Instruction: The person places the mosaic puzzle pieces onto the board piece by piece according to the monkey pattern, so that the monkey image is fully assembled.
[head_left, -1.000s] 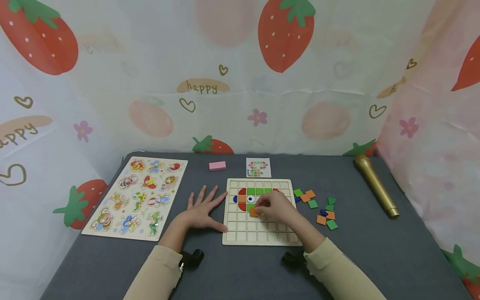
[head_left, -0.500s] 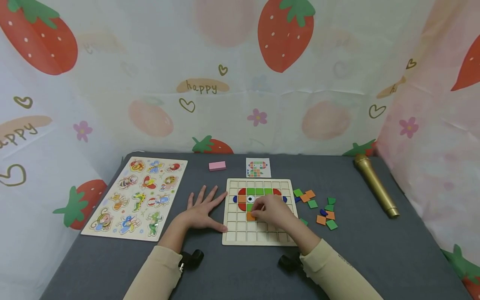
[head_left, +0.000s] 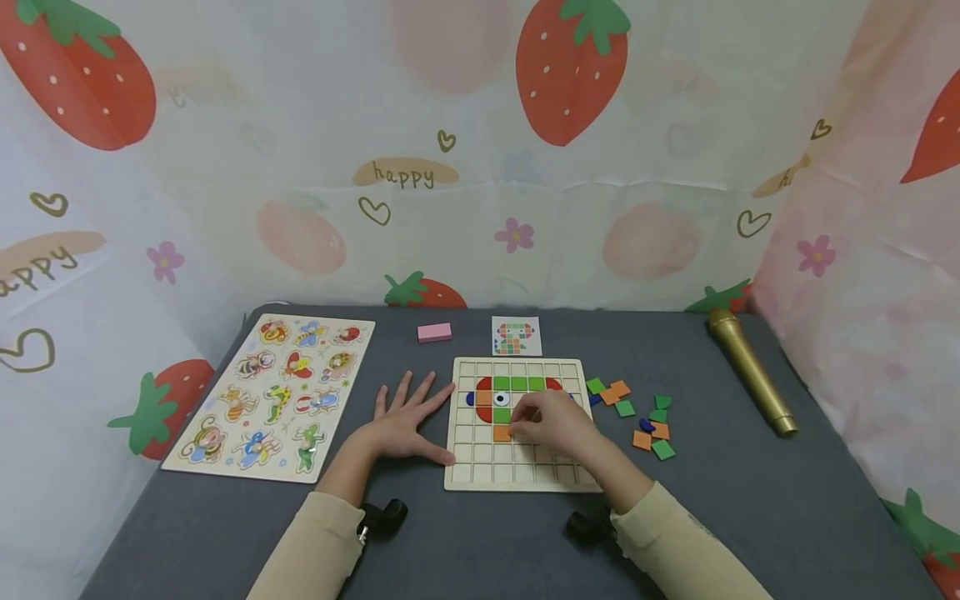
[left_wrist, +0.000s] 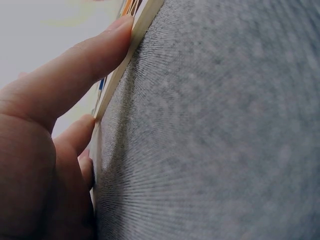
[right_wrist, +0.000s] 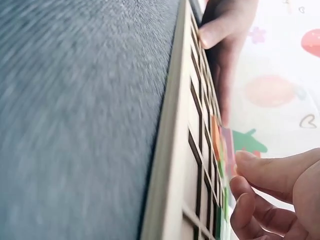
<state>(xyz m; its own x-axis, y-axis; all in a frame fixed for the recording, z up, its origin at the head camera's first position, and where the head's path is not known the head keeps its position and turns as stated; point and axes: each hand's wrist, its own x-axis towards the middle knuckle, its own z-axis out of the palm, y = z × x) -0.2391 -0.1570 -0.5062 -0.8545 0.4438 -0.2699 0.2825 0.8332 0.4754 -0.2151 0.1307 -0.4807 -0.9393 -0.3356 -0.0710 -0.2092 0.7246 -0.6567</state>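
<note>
the gridded board (head_left: 502,454) meets the spread left hand (head_left: 401,427), beneath the right hand (head_left: 551,422), grip unclear.

Loose, plain cream fabric covers both forearms: a left sleeve (head_left: 311,550) and, well to its right, a matching right sleeve (head_left: 686,542) with small dark marks (head_left: 699,522). Beside the left sleeve's cuff shows a rounded black wrist camera (head_left: 386,518) with a silvery fitting (head_left: 363,533).
</note>
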